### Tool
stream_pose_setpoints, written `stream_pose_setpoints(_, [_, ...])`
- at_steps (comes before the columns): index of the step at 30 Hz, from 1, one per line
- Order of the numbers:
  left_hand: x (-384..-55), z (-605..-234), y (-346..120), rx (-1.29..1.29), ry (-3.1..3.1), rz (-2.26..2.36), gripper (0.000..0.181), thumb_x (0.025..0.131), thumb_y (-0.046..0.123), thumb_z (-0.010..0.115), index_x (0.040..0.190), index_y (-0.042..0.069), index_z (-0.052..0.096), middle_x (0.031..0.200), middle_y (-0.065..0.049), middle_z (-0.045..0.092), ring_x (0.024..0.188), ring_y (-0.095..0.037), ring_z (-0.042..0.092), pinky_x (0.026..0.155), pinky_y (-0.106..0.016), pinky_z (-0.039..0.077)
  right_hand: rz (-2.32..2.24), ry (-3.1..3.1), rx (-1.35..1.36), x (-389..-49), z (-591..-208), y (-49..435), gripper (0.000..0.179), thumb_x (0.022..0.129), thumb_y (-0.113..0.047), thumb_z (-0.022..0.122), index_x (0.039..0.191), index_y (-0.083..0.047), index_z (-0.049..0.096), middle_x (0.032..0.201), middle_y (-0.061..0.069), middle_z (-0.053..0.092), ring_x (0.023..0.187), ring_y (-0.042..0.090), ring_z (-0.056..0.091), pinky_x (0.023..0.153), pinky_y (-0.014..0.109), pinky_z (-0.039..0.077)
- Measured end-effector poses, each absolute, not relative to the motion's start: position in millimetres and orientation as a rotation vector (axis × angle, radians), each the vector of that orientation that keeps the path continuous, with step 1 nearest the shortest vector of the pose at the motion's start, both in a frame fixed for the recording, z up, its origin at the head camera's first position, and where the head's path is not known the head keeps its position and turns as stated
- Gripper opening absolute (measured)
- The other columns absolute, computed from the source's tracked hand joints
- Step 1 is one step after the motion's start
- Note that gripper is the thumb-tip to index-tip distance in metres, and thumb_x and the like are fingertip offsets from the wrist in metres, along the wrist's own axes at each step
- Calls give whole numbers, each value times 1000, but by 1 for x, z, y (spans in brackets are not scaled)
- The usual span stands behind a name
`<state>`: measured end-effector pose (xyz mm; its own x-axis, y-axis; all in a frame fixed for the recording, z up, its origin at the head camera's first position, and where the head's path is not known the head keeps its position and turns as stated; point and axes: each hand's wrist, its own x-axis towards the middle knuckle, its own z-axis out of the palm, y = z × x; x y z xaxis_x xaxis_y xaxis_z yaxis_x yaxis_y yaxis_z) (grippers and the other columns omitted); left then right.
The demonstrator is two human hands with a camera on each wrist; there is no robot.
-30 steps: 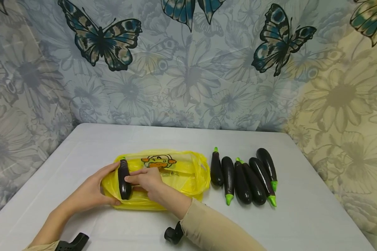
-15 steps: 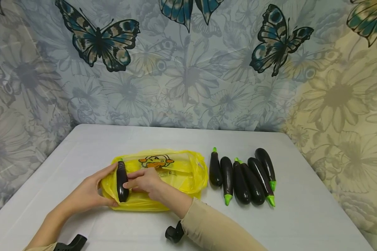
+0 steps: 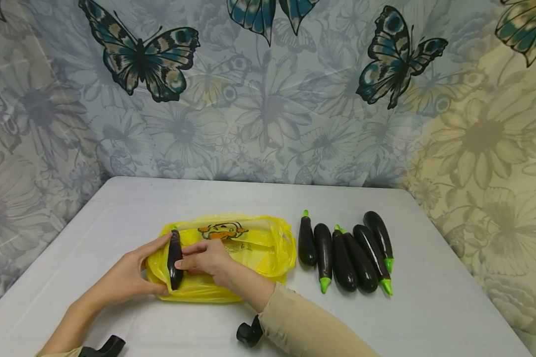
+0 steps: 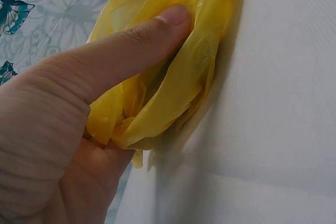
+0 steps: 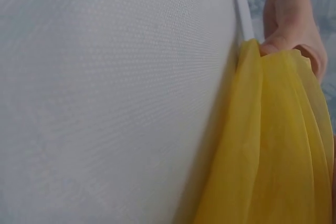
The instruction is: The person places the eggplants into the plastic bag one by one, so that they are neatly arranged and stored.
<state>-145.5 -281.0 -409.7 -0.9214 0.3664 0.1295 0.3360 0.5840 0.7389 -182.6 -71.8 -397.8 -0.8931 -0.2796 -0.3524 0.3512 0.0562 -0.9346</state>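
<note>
Behind the white table (image 3: 437, 307), with its rounded far corners, rises a patterned wall covering (image 3: 268, 158) of pale grey-blue flowers, which also runs along the table's left side. Above the table's far edge are a teal, black and beige butterfly (image 3: 140, 59) near the left corner, a cut-off butterfly (image 3: 252, 17) over the middle and a tilted butterfly (image 3: 401, 64) near the right corner. To the table's right, the covering turns yellowish around a large daisy-like flower (image 3: 480, 136).
</note>
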Motion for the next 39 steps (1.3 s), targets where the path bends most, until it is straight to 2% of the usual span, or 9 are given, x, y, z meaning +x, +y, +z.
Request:
stream_pose_setpoints(8, [-145, -413, -282, 594, 2694, 1356, 114, 64, 37, 92, 155, 9, 30, 155, -17, 31, 138, -35, 32, 94, -14, 39, -1789, 2020, -6, -178, -399, -73, 22, 77, -2, 83, 98, -8, 79, 89, -1, 69, 77, 13, 65, 69, 28, 57])
stream_pose_setpoints(14, [-144, -414, -285, 594, 2733, 1318, 115, 63, 39, 92, 155, 12, 31, 153, -15, 35, 136, -35, 34, 95, -18, 41, -1756, 2007, -104, -176, -400, -71, 29, 78, 4, 80, 106, -7, 78, 85, 0, 71, 81, 11, 64, 74, 28, 56])
stream_pose_setpoints(17, [-143, -413, -286, 593, 2745, 1291, 115, 63, 41, 92, 156, 13, 30, 154, -14, 34, 137, -37, 31, 100, -36, 44, -1749, 1991, -138, -176, -401, -70, 36, 76, 7, 80, 109, -8, 77, 86, 0, 72, 84, 11, 63, 80, 30, 55])
stream_pose_setpoints(20, [-143, -411, -286, 589, 2753, 1277, 115, 63, 41, 92, 156, 15, 31, 155, -13, 33, 139, -41, 27, 103, -61, 34, -1744, 1980, -166, -177, -402, -70, 41, 75, 8, 80, 112, -9, 76, 89, 0, 73, 88, 11, 62, 87, 32, 52])
stream_pose_setpoints(23, [-143, -410, -286, 587, 2767, 1265, 114, 62, 41, 92, 156, 16, 31, 155, -14, 33, 139, -45, 25, 100, -73, 26, -1747, 1961, -190, -178, -403, -68, 42, 76, 9, 79, 113, -9, 75, 91, 0, 73, 91, 11, 63, 93, 35, 49])
stream_pose_setpoints(32, [-143, -410, -284, 620, 2800, 1265, 115, 60, 40, 94, 154, 11, 33, 153, -15, 36, 137, -45, 29, 101, -70, 27, -1734, 1919, -247, -181, -404, -64, 35, 80, 5, 77, 112, -9, 76, 94, 1, 74, 93, 11, 65, 87, 31, 52])
stream_pose_setpoints(36, [-144, -412, -283, 605, 2809, 1266, 116, 60, 41, 94, 154, 12, 33, 152, -19, 36, 137, -46, 29, 102, -69, 27, -1735, 1874, -269, -181, -405, -61, 36, 83, 6, 74, 116, -7, 74, 97, 2, 74, 94, 11, 65, 87, 31, 53])
stream_pose_setpoints(39, [-145, -414, -283, 573, 2815, 1266, 117, 60, 42, 94, 155, 13, 32, 153, -16, 35, 138, -44, 29, 102, -68, 28, -1742, 1867, -273, -181, -405, -61, 38, 83, 7, 73, 117, -6, 73, 97, 2, 73, 95, 11, 64, 87, 31, 53])
